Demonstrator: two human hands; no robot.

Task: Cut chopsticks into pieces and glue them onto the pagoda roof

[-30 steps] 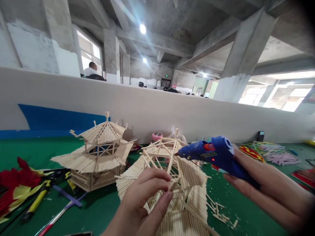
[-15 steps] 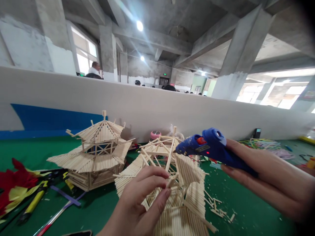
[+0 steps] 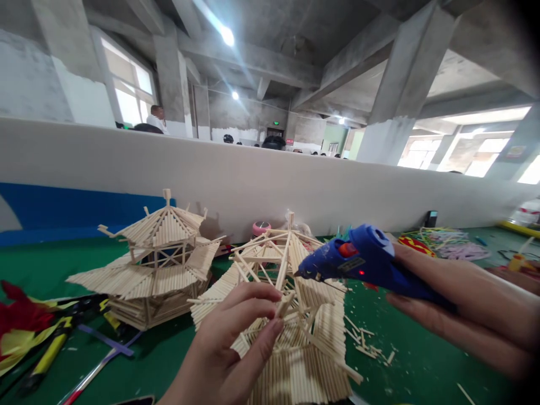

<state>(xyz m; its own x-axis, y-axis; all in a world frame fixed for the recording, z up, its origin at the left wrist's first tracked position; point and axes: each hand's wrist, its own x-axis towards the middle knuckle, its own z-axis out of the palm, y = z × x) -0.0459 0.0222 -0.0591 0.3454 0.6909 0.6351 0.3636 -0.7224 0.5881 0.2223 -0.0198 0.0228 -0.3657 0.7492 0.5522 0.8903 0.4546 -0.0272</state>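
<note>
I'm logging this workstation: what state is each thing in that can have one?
Glue gun, red light lit
Right hand, gripping the glue gun
Left hand, pinching a small wooden piece
Right stick model, upright, upper roof partly open
Left stick model, upright, upper roof covered where visible
Stick scraps, scattered on the table
Ceiling light, lit
Green sign, lit

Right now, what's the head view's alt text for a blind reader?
A person's right hand points a blue glue gun at a stick pagoda; the left hand pinches a small wooden piece. A second pagoda stands left on a green table.
</note>
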